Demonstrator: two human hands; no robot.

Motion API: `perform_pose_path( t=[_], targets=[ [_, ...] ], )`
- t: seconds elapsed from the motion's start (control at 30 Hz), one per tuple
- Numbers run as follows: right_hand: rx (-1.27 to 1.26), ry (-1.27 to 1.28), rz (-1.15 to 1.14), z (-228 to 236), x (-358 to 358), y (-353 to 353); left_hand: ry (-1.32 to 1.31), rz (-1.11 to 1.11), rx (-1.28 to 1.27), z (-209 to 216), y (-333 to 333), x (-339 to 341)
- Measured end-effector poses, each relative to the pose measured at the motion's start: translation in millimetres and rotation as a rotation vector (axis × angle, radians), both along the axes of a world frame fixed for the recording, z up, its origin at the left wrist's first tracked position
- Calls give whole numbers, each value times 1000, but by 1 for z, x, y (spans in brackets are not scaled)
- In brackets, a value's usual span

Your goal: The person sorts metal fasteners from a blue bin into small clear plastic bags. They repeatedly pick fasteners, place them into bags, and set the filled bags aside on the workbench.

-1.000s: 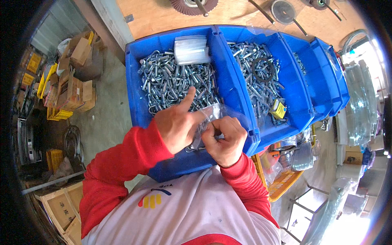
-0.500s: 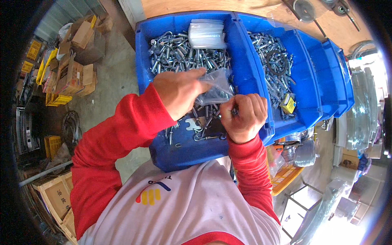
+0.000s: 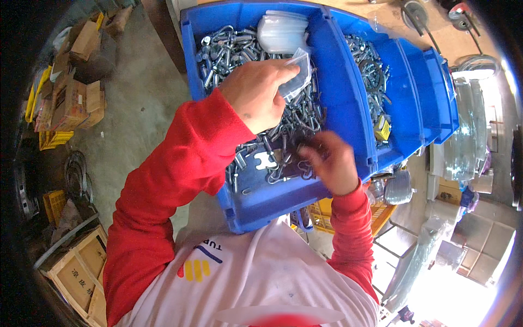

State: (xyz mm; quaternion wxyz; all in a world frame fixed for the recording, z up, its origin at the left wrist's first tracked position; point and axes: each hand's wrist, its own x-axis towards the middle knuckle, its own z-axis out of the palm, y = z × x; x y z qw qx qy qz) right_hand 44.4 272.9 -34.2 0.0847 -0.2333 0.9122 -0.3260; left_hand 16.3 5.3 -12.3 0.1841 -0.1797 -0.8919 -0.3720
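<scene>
In my left hand (image 3: 256, 94) a clear plastic bag (image 3: 297, 82) is pinched between thumb and fingers, over the nearest blue bin (image 3: 259, 204). Metal bolts and hooks (image 3: 294, 117) fill much of that bin, some with bent ends. My right hand (image 3: 332, 161) hovers low over the bin's right front part, among the hooks. Motion blurs its fingers, so whether they hold a piece is unclear. A flat silvery metal plate with notches (image 3: 265, 160) lies on the bin floor between the hands. Behind them, a stack of clear bags (image 3: 283, 34) rests on the bolts.
More blue bins (image 3: 400, 82) stand in a row to the right; one holds bolts, a dark ring (image 3: 371, 76) and a small yellow box (image 3: 382, 127). Cardboard boxes (image 3: 68, 101) sit at left, a wooden crate (image 3: 76, 267) lower left. A yellow crate (image 3: 321, 218) stands beneath the bins.
My left hand has moved up and right with the bag, which now points upward. My right hand has come away from the bag and opened out lower over the hooks.
</scene>
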Motion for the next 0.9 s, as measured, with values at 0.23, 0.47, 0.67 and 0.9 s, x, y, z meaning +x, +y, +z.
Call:
perform_pose_path(
  t=[0.23, 0.47, 0.67, 0.9],
  targets=[
    [412, 234, 452, -18, 16, -25, 44, 4, 66, 0, 0, -2],
    [365, 50, 510, -11, 0, -33, 10, -2, 106, -1, -1, -2],
    [380, -65, 114, -43, 14, -75, 11, 5, 72, 1, -2, -3],
    [-24, -109, 39, -14, 22, -50, -23, 25, 142, 12, -4, 1]
  ],
)
